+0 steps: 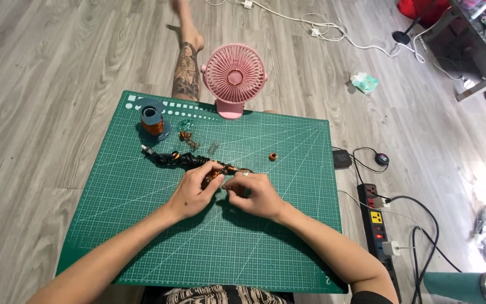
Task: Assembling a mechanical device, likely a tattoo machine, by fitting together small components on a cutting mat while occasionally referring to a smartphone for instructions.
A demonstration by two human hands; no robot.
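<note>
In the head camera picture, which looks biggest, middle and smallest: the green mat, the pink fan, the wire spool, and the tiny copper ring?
1. Green cutting mat, by far the largest.
2. Pink fan.
3. Blue spool of copper wire.
4. Small copper ring, the smallest.

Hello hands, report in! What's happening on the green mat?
Left hand and right hand pinch a copper coil. Black beaded cord trails left. Nothing blocking.

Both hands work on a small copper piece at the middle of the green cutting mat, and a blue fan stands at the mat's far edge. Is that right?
Not quite: the fan is pink, not blue, as the head view shows. The rest holds: left hand and right hand work a small copper piece on the green cutting mat.
</note>
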